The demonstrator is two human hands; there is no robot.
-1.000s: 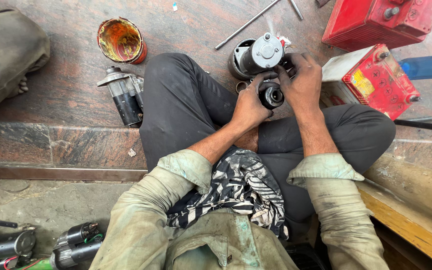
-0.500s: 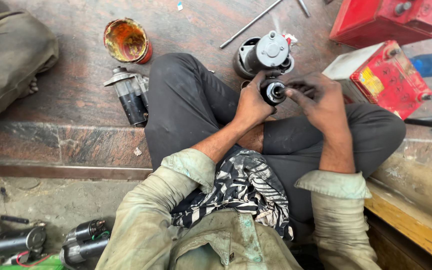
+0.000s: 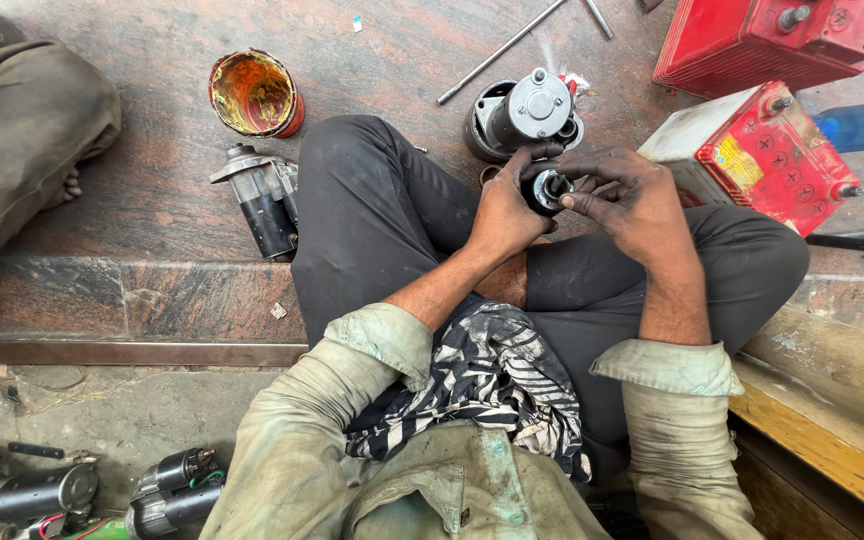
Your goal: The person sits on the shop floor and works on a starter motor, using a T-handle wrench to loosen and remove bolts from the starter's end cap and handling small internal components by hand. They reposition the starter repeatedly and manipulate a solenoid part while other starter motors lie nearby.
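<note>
I sit cross-legged on a stone floor. My left hand (image 3: pixel 508 208) grips a small round black-and-metal motor part (image 3: pixel 546 188) over my lap. My right hand (image 3: pixel 628 196) rests on the same part, its fingertips pressing on the shiny centre. Just beyond my hands stands a grey cylindrical starter motor (image 3: pixel 524 112) on a black round housing.
A paint-stained tin (image 3: pixel 254 94) and a dark starter motor (image 3: pixel 266 202) lie left of my knee. Two red batteries (image 3: pixel 764 142) sit at the right, metal rods (image 3: pixel 500 40) at the top. More motors (image 3: pixel 72 492) lie at the bottom left. Another person's olive-clad leg (image 3: pixel 14 140) is at the left.
My right hand has slid from the far side of the part to its top, fingers now pressing its centre. The left hand keeps its grip; the view has shifted slightly.
</note>
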